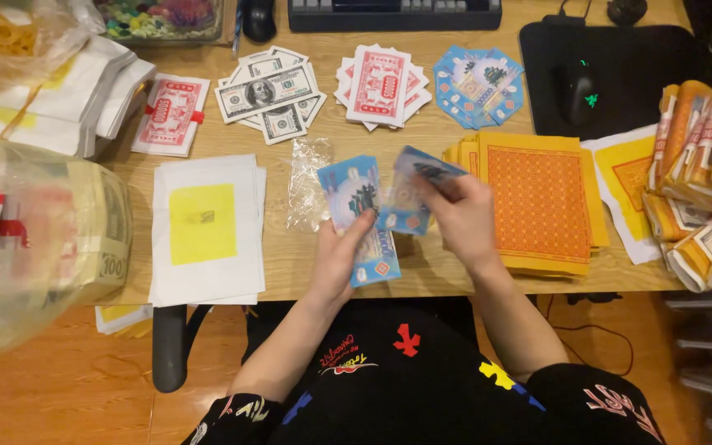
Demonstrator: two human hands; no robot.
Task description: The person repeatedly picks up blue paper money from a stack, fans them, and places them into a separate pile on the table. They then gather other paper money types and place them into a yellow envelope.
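Far left on the desk [290, 264]: bagged note bundles [35, 239], then white sheets with a yellow square [203, 227]. Just beside, an empty clear wrapper [308, 181]. Centre, over the desk's front edge: left hand [341, 259] clenched around a stack of blue paper notes [360, 210], thumb across the face. Right hand [459, 216] pinching one blue note [422, 177] peeled off the top, blurred in motion. Further right, a pile of orange sheets [537, 202]. Best done with the stack held square and firm, one note slid off by the thumb at a time, the corner checked for a second clinging sheet.
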